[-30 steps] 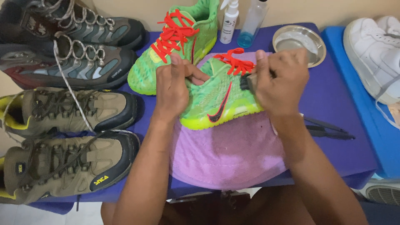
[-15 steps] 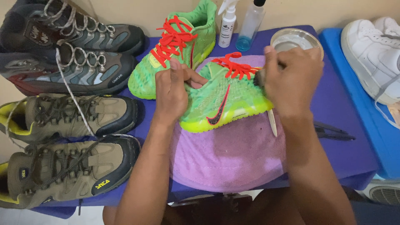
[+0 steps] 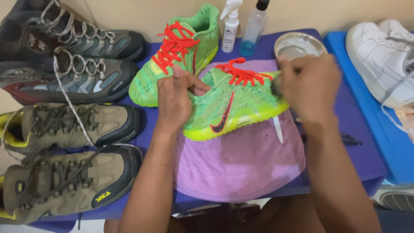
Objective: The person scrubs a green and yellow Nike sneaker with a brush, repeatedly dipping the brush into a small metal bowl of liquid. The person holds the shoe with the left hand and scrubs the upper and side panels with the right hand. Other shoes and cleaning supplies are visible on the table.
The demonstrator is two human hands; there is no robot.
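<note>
Green shoe [image 3: 233, 105] held over the purple towel [image 3: 241, 164], left hand [image 3: 174, 97] gripping its near end, right hand [image 3: 308, 84] closed around a brush at the far end.

Long axis runs low-left to upper-right across the towel, side panel with the dark red-edged stripe facing the camera, yellow sole along the lower edge, red laces on top. Which end is the toe I cannot tell. Left hand clamps the left end, thumb up. Right hand is blurred, fist clenched on a brush whose pale handle [image 3: 278, 128] pokes out below. Its twin, a second green shoe [image 3: 181, 51], lies just behind on the blue desk [image 3: 358, 146], beside two spray bottles [image 3: 241, 26] and a metal bowl [image 3: 299, 43].
</note>
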